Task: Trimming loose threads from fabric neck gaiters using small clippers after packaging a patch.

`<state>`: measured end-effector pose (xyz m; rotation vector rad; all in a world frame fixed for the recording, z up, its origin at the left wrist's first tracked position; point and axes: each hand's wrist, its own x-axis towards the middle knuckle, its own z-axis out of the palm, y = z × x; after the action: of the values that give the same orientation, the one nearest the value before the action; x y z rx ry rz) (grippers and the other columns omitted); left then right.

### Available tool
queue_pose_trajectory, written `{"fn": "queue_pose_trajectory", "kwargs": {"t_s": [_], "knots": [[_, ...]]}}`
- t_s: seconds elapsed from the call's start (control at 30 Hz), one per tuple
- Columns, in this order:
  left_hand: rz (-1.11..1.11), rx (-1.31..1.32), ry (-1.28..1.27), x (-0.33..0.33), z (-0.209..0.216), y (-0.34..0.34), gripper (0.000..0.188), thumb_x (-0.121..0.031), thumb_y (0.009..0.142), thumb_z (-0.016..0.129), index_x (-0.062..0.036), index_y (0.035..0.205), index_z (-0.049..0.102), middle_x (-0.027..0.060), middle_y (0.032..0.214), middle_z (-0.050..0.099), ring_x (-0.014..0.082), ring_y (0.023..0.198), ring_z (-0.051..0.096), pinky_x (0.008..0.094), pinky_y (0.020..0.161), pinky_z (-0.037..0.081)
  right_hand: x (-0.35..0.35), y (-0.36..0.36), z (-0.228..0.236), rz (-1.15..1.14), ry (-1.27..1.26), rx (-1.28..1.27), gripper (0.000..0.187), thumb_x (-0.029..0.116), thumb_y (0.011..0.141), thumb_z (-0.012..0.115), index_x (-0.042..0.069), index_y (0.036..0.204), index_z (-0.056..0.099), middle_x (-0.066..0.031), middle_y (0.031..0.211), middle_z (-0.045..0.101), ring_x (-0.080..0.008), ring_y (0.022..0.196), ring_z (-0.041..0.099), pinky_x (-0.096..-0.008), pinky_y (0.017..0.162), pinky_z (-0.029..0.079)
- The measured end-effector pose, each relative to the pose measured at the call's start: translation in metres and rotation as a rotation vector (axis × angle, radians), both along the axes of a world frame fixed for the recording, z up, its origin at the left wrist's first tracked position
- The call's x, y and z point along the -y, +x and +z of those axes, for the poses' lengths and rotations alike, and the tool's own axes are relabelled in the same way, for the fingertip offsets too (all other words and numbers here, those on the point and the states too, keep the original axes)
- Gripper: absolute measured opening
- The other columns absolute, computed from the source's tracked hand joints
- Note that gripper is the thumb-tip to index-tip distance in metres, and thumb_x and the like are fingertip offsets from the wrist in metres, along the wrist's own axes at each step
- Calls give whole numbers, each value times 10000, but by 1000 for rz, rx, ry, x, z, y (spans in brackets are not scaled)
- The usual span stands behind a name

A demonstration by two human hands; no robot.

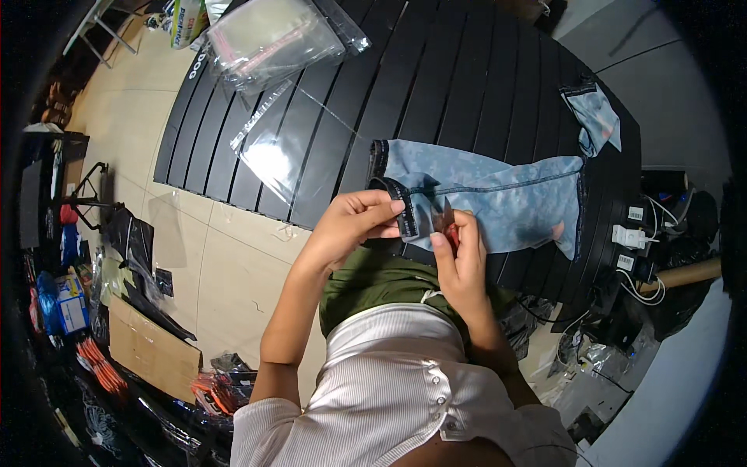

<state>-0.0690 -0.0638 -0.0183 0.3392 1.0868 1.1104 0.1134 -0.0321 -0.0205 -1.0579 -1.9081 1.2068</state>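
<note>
A light-blue mottled fabric sleeve (pixel 513 214) with black-banded ends and a dark seam lies along the near edge of the black slatted table (pixel 467 101). Its left end is raised toward me. My left hand (pixel 334 233) is closed, pinching the black band (pixel 406 218) between thumb and fingers. Closed round small red-handled scissors (pixel 449 226), my right hand (pixel 464 268) holds their dark blades upward beside the fabric, close to the band. The fingers partly cover the handles. Whether the blades touch any thread is too small to tell.
A smaller blue fabric piece (pixel 597 121) lies at the table's far right. Clear plastic bags (pixel 268 43) are stacked at the far left, with one flat clear bag (pixel 272 156) nearer. Chargers and cables (pixel 634 237) sit off the right edge. Cardboard (pixel 152 346) lies on the left.
</note>
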Motion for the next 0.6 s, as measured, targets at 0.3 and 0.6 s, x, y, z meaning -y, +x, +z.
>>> {"fn": "queue_pose_trajectory", "kwargs": {"t_s": [0.3,0.6], "knots": [[46,123,33,3,1,12,133,-122,855,564,-5,800,595,19,767,583,66,710,575,181,681,514,4,-3,1,30,130,127,303,120,851,565,-35,1086,452,-57,742,549,-89,607,487,-209,548,421],[25,133,115,7,5,17,140,-101,869,536,28,860,591,38,828,587,86,796,575,195,736,503,3,-11,7,-37,174,52,341,52,822,588,-31,1086,389,-67,643,520,-83,555,477,-207,486,379]]}}
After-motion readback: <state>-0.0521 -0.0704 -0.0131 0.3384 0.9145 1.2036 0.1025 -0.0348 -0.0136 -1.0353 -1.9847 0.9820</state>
